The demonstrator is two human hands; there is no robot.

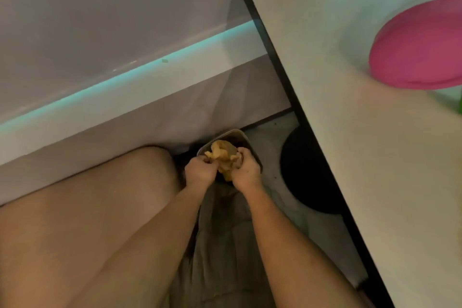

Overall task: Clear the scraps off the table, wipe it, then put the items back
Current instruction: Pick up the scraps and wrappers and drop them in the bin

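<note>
One pale table (350,82) w/ a dark edge fills the right side, a blurred pink bowl (420,45) on it. Bare knee (112,195) at left, near the wall. Black round base (305,170) under the table edge. Small bin (240,133) on the floor btwn knee & base. Over it, left hand (198,170) & right hand (246,170) each grip, fingers curled, one side of a yellow wad (221,151); cloth or scraps, can't tell.

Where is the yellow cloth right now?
Head view, lower centre: the yellow cloth is gripped by both the left hand and right hand, above a small bin on the floor, left of the table.
</note>
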